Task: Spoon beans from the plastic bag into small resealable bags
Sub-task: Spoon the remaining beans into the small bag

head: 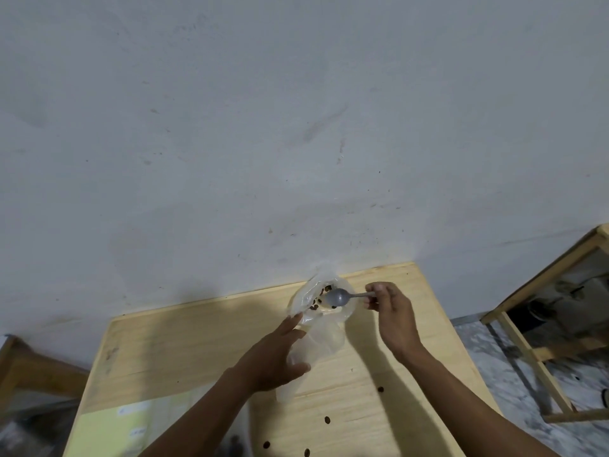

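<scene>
A clear plastic bag (324, 338) stands on the wooden table (184, 351) near its far edge, its mouth wide, with dark beans (317, 303) inside. My right hand (392, 316) pinches the handle of a grey spoon (339, 296), whose bowl sits over the bag's mouth. My left hand (276, 357) rests against the bag's left side, fingers stretched along the plastic and thumb below. I cannot make out a small resealable bag for certain.
Several loose beans (327, 420) lie on the table near the front. A pale yellow-green sheet (112, 430) with labels covers the front left corner. A wooden frame stand (540, 324) is on the floor at the right, and another wooden piece (29, 367) at the left. A grey wall (296, 127) is behind.
</scene>
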{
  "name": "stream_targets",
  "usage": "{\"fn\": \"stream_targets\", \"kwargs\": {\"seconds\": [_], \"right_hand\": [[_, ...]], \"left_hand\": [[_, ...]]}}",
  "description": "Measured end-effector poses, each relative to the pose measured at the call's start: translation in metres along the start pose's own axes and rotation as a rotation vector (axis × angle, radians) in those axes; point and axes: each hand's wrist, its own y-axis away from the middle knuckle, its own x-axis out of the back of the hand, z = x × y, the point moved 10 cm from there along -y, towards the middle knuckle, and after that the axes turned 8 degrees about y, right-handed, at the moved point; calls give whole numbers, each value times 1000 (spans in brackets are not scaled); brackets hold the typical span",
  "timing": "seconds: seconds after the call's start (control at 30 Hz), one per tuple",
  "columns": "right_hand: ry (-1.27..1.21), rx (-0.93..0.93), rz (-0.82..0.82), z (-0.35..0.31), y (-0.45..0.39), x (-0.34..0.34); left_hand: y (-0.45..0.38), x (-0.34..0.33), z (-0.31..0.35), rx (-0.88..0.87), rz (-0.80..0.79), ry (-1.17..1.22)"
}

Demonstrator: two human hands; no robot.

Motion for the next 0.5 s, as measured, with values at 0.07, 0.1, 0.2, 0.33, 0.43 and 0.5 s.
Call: {"fn": "stream_targets", "kwargs": {"seconds": [0.07, 0.1, 0.2, 0.33, 0.43, 0.5], "right_hand": [[26, 6, -51, 7, 0, -21], [36, 14, -77, 8, 1, -31], [54, 12, -152, 7, 8, -55], [67, -41, -113, 26, 12, -55], [3, -95, -49, 35, 11, -46], [-56, -153, 42, 38, 10, -34]], "left_hand": [[-2, 3, 3, -40, 5, 6], [-3, 5, 5, -59, 10, 6], [-2, 13, 14, -118, 41, -5], [4, 25, 21, -160, 89, -33], [9, 24, 15, -142, 65, -40], [10, 20, 12, -134, 34, -61]]}}
